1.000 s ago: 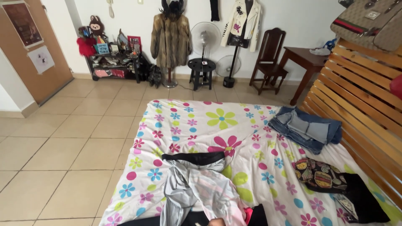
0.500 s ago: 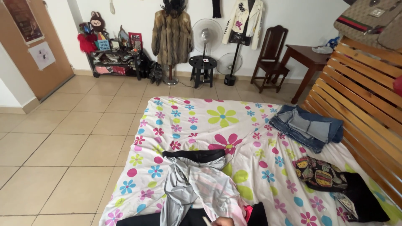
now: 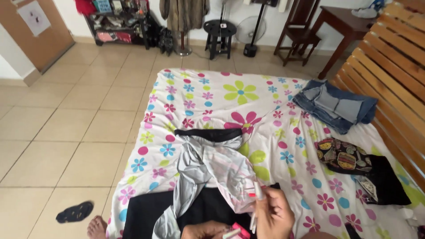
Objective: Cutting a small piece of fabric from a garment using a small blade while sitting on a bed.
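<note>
A silver-grey and white garment [image 3: 208,170] with a black waistband lies crumpled on the flowered bedsheet [image 3: 248,95], over a black cloth [image 3: 146,212]. My right hand [image 3: 273,214] is at the bottom edge, fingers closed on thin white cords at the garment's near end. Only the top of my left hand [image 3: 204,230] shows at the bottom edge. It rests on the black cloth beside a small pink item [image 3: 240,231]. Its grip is hidden.
Folded blue jeans [image 3: 336,104] and a patterned black garment [image 3: 354,161] lie on the bed's right side, against a wooden slatted headboard [image 3: 398,84]. A black slipper [image 3: 74,211] and my foot [image 3: 96,228] are on the tiled floor at left. Stool, fan, chair and shelf stand at the far wall.
The view has tilted down and moved closer to the bed. Both hands have risen into view at the bottom, the right one lifting the white cords.
</note>
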